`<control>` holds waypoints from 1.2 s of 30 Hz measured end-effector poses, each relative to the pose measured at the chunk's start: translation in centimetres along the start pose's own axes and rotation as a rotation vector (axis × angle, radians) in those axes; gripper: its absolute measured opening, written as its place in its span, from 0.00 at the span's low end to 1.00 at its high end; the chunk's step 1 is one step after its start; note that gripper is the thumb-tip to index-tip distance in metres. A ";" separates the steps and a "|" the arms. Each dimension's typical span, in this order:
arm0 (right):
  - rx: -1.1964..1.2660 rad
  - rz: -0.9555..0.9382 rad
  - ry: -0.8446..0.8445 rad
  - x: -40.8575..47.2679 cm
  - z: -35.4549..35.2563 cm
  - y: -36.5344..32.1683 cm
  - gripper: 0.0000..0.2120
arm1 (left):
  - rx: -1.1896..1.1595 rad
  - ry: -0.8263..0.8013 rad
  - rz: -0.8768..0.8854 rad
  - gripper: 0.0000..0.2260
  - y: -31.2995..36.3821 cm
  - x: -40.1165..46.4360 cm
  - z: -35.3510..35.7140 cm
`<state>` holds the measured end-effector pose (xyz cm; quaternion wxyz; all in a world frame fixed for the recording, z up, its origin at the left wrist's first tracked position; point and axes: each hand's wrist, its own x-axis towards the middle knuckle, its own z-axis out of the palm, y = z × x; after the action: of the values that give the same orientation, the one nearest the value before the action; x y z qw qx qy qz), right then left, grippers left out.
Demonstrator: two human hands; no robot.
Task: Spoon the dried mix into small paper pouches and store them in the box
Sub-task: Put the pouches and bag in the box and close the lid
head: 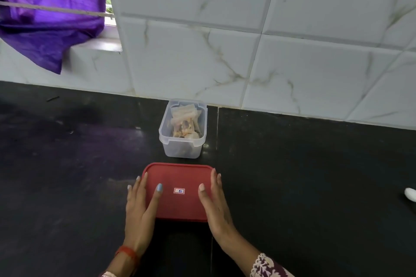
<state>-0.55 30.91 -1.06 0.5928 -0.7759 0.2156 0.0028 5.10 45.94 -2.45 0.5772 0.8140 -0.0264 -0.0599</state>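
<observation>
Nearest the camera, the left hand (140, 204) and the right hand (213, 200) lie flat with fingers stretched out, one on each short side of a red lid (177, 202). The thumbs rest on top of the lid and the fingers run along its edges; neither hand is closed round anything. The lid lies on the black desk (67, 186) and carries a small white label (179, 191) at its middle. Whether a container sits beneath it cannot be told. Just beyond stands a clear plastic box (182, 141), uncovered, apart from the lid. Inside it are filled paper pouches (185, 122), perhaps several, packed upright. Behind the box rises a marbled tile wall (247, 51). At far left, purple cloth (49, 18) hangs over a window sill.
</observation>
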 end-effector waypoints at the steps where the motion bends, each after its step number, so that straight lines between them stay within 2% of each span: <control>1: 0.040 -0.017 0.008 -0.2 -0.3 -0.7 0.36 | 0.000 0.013 0.022 0.42 0.6 0.4 -0.1; 10: 0.229 -0.155 0.081 3.4 -3.2 -7.3 0.37 | 0.053 0.025 0.233 0.41 7.5 7.9 -0.1; 13: 0.214 -0.180 0.102 6.1 -4.1 -8.5 0.36 | 0.069 0.002 0.265 0.41 9.0 11.4 0.7; 18: 0.132 -0.187 0.110 10.2 -4.7 -8.7 0.30 | 0.091 -0.086 0.237 0.42 9.3 17.0 1.8; 25: 0.037 -0.188 0.112 12.1 -3.4 -6.8 0.33 | 0.187 -0.143 0.264 0.36 8.4 21.0 2.5; 27: 0.011 -0.227 0.168 12.1 -3.6 -6.4 0.33 | 0.185 -0.140 0.264 0.36 7.9 21.5 2.4; 30: -0.025 -0.285 0.327 13.8 -5.0 -6.8 0.29 | 0.147 0.012 0.240 0.31 7.6 20.8 2.0; 32: -0.071 -0.332 0.352 15.8 -6.1 -7.5 0.27 | 0.092 0.140 0.168 0.31 7.4 18.9 2.2; 34: -0.130 -0.376 0.275 17.8 -7.0 -8.0 0.26 | 0.037 0.125 0.057 0.35 7.1 16.3 2.9; 36: -0.226 -0.384 0.166 19.0 -7.0 -8.1 0.25 | -0.001 0.016 -0.021 0.41 7.0 14.3 3.6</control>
<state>17.67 19.80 3.52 0.4721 -0.8617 0.1104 -0.1496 18.96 38.60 1.98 0.5770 0.8144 -0.0133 -0.0594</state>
